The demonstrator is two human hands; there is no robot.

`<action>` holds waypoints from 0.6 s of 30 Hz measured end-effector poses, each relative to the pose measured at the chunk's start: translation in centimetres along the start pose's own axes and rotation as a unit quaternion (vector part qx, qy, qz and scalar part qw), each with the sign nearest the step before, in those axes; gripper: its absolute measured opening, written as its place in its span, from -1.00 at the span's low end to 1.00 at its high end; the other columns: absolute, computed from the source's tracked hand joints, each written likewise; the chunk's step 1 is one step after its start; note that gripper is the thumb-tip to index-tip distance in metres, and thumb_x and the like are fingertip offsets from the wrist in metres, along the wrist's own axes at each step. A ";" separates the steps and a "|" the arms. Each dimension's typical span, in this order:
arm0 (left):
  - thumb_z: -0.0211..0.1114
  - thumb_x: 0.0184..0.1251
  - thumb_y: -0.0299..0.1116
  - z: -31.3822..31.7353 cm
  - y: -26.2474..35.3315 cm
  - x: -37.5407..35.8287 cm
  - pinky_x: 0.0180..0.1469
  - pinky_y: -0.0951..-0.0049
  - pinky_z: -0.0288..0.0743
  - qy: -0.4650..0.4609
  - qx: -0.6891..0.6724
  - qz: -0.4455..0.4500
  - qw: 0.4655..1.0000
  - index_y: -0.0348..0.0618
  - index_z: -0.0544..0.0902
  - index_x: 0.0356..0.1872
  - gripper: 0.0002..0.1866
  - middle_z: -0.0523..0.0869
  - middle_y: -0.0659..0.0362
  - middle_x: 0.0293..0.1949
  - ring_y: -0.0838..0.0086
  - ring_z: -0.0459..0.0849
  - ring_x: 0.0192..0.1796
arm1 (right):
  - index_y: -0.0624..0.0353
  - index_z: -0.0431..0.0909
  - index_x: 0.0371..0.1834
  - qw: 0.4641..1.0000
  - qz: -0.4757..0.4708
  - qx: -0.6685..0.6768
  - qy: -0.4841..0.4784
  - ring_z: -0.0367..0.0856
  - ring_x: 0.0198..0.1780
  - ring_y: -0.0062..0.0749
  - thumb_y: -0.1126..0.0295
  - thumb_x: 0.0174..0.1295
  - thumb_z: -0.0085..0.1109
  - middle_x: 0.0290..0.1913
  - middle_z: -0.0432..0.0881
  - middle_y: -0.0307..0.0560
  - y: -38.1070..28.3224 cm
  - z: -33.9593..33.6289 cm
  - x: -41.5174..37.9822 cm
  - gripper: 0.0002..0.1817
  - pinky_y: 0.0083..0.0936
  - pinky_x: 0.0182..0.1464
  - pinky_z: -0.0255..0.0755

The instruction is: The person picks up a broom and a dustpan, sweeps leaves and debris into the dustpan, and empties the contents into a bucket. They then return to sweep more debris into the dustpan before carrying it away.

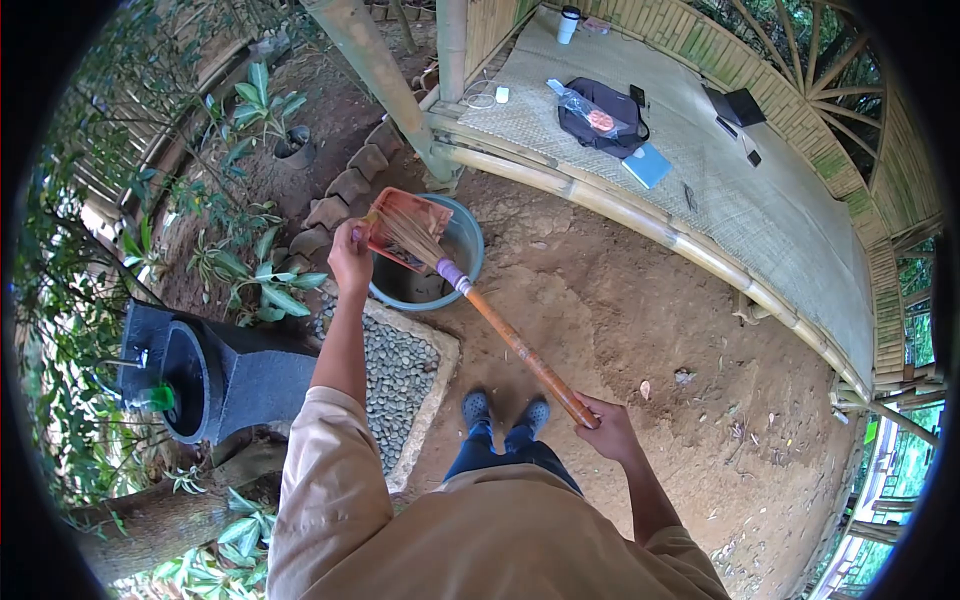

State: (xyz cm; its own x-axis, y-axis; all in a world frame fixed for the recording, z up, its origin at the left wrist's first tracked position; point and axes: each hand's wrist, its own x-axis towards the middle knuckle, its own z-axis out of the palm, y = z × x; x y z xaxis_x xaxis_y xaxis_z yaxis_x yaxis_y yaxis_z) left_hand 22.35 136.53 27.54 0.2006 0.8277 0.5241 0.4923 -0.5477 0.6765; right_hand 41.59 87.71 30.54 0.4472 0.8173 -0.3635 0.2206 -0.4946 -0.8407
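My left hand (pixel 350 256) is closed at the left end of a red-orange dustpan (pixel 436 216), which is over a round grey-blue basin (pixel 476 240) on the ground. In my right hand (pixel 609 430) is the end of the orange handle of a broom (pixel 520 350). The broom's purple-bound neck lies toward the basin, and its tan bristles rest in or just above the dustpan. The bristles cover part of the pan, so its contents are hard to make out.
A raised bamboo platform (pixel 640 215) at upper right holds a dark backpack (pixel 600 118), a blue notebook (pixel 647 165) and a tumbler (pixel 568 25). At left stand a dark sink (pixel 260 385), plants and a pebble bed (pixel 395 370). A bamboo post (pixel 380 75) rises behind the basin.
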 end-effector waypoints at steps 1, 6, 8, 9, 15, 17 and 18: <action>0.27 0.28 -0.54 -0.1 0.0 0.0 -0.13 0.20 0.54 0.003 -0.002 0.004 1.000 -0.11 0.60 -0.16 -0.85 0.67 0.03 -0.19 0.01 0.66 -0.15 | 0.14 0.49 0.32 1.000 -0.009 -0.021 0.002 0.68 -0.14 -0.62 0.57 0.01 0.38 -0.06 0.74 -0.03 0.2 0.1 -0.2 -0.31 -0.57 -0.04 0.60; 0.27 0.27 -0.55 -0.4 -0.4 -0.2 -0.14 0.18 0.54 -0.006 0.021 0.022 1.000 -0.09 0.60 -0.15 -0.83 0.67 0.04 -0.19 0.01 0.66 -0.14 | 0.14 0.56 0.25 0.997 0.009 -0.079 0.003 0.76 -0.21 -0.36 0.53 -0.05 0.37 -0.10 0.73 0.13 0.5 -2.1 -2.0 -0.35 -0.50 -0.13 0.61; 0.27 0.27 -0.54 -0.3 -0.7 -0.4 -0.14 0.17 0.53 -0.011 0.023 0.035 0.999 -0.09 0.60 -0.14 -0.83 0.67 0.04 -0.18 0.00 0.66 -0.13 | 0.11 0.57 0.24 0.995 0.022 -0.097 0.002 0.76 -0.24 -0.37 0.53 -0.06 0.37 -0.14 0.74 0.12 -0.2 -2.7 -2.6 -0.35 -0.49 -0.17 0.60; 0.27 0.27 -0.54 -0.3 -0.9 -0.5 -0.15 0.16 0.53 -0.012 0.019 0.038 0.999 -0.08 0.59 -0.14 -0.83 0.67 0.05 -0.18 0.00 0.66 -0.13 | 0.09 0.57 0.24 0.994 0.030 -0.104 0.000 0.76 -0.26 -0.37 0.52 -0.06 0.37 -0.15 0.74 0.12 -1.0 -3.1 -2.7 -0.36 -0.48 -0.18 0.60; 0.27 0.26 -0.53 -0.1 -0.7 -0.6 -0.14 0.14 0.53 -0.025 0.025 0.038 0.999 -0.09 0.58 -0.14 -0.83 0.67 0.06 -0.16 -0.01 0.65 -0.12 | 0.07 0.57 0.25 0.997 0.027 -0.072 0.006 0.75 -0.28 -0.40 0.52 -0.04 0.36 -0.18 0.75 0.11 -1.6 -1.7 -1.6 -0.36 -0.49 -0.18 0.60; 0.27 0.26 -0.53 -0.4 -0.4 -0.3 -0.14 0.14 0.53 -0.029 0.031 0.034 0.999 -0.09 0.58 -0.14 -0.83 0.67 0.06 -0.15 -0.01 0.65 -0.12 | 0.07 0.56 0.26 0.998 0.019 -0.056 0.002 0.74 -0.25 -0.44 0.53 -0.04 0.38 -0.13 0.75 0.09 -1.4 -1.0 -0.9 -0.35 -0.50 -0.14 0.60; 0.27 0.26 -0.53 -0.5 -0.4 -0.2 -0.14 0.14 0.53 -0.033 0.035 0.033 0.998 -0.08 0.58 -0.14 -0.83 0.66 0.05 -0.15 -0.02 0.65 -0.12 | 0.06 0.56 0.27 0.999 0.018 -0.047 -0.005 0.73 -0.22 -0.48 0.53 -0.03 0.39 -0.09 0.75 0.07 -0.9 -0.6 -0.6 -0.34 -0.51 -0.11 0.60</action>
State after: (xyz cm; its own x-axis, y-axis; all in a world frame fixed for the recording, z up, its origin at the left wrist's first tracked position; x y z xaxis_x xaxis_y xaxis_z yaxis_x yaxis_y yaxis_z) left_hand 21.71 136.52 27.38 0.2887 0.7970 0.5305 0.5336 -0.5940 0.6021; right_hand 41.68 87.51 31.80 0.4480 0.8014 -0.3963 0.2858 -0.5484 -0.7859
